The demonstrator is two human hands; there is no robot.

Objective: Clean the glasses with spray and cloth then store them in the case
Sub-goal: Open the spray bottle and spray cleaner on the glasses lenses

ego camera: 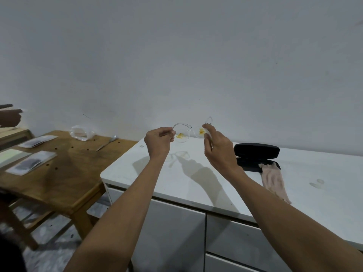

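Note:
Clear-framed glasses (186, 133) hang in the air above the white counter (196, 179), with yellow-orange smears on both lenses. My left hand (158, 143) pinches the left temple arm. My right hand (218, 148) pinches the frame at the right lens. A black glasses case (256, 156) lies open on the counter to the right of my right hand. A pale pink cloth (274, 181) trails from the case's front edge toward me. I see no spray bottle.
A wooden table (64, 173) stands to the left, carrying paper packets (32, 162), a crumpled plastic bag (81, 132) and a spoon (107, 143). Another person's hand (9, 117) shows at the far left edge. A white wall rises behind the counter.

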